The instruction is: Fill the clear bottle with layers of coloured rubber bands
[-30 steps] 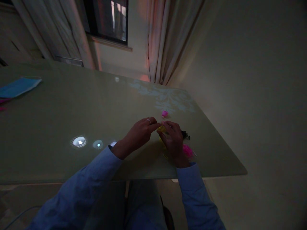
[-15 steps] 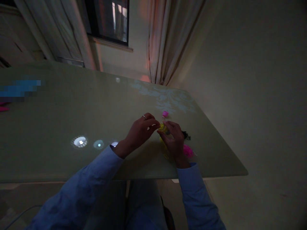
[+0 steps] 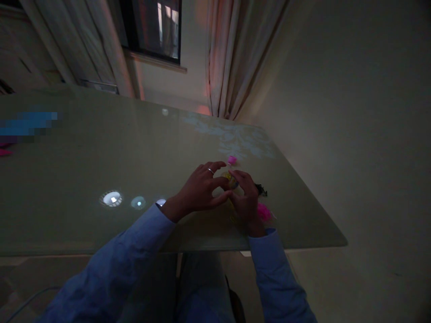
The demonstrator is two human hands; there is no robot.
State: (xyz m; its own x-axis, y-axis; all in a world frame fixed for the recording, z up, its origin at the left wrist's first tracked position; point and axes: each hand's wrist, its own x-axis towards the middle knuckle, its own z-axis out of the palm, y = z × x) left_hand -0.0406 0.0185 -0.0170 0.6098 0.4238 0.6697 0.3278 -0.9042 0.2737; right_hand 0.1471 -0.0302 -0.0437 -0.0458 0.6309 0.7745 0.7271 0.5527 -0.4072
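Note:
Near the table's right end, my right hand (image 3: 247, 197) is closed around a small, clear-looking round container (image 3: 232, 183) with something yellow inside; its exact kind is too dark and small to tell. My left hand (image 3: 205, 186), with a ring on one finger, comes in from the left. Its fingers are spread, and one fingertip reaches the yellow stuff at the container's opening. Just beyond both hands lies a small pink cap-like piece (image 3: 232, 159). Beside my right wrist is a bright pink bundle (image 3: 264, 212), with a small black tangle (image 3: 261, 189) above it. My hands partly hide some yellow bits underneath.
The glossy table (image 3: 101, 166) carries lamp reflections at left and a pale floral pattern at the far right. A blurred blue item (image 3: 28, 123) and a pink piece (image 3: 5, 152) lie at the far left. A wall (image 3: 353, 134) rises beyond the right edge.
My left hand has gone from pinching the yellow stuff to spread fingers, shifting slightly right over the container. The yellow stuff now sits lower inside it. My right hand stays nearly still.

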